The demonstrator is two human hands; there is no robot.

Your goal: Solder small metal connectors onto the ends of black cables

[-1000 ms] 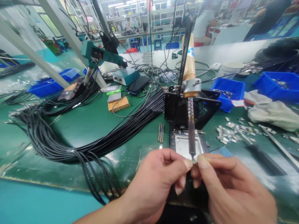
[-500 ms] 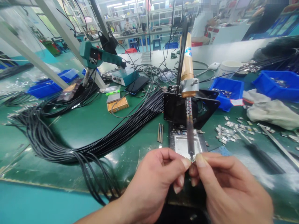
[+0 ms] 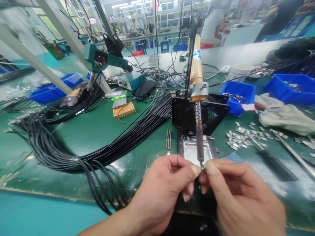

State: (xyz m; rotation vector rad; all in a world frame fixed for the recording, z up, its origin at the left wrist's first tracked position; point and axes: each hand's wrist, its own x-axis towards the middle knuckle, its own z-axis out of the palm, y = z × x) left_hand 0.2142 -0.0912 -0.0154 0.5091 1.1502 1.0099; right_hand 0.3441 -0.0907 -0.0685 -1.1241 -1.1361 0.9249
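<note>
A soldering iron [image 3: 200, 141] with a wooden handle is clamped in a stand, its tip pointing down. Right under that tip my two hands meet. My left hand [image 3: 172, 183] is closed, thumb pinched against the fingers; what it holds is hidden. My right hand [image 3: 236, 190] pinches a small silvery metal piece [image 3: 203, 167] at the tip, mostly covered by the fingers. Behind the fingertips lies a shallow metal tray [image 3: 190, 150] on the stand's black base. Scattered small metal connectors [image 3: 237, 139] lie to the right of my right hand.
A bundle of black cables [image 3: 98, 157] curves across the left of the green table. Blue bins [image 3: 240, 90] holding metal parts stand at the right, near a pale cloth [image 3: 285, 116]. Behind the cables are a teal soldering gun [image 3: 105, 60] and a cardboard box [image 3: 124, 110].
Both hands stay pinched at the iron's tip, with only a very slight shift. The view has moved a little; nothing is visibly picked up or let go.
</note>
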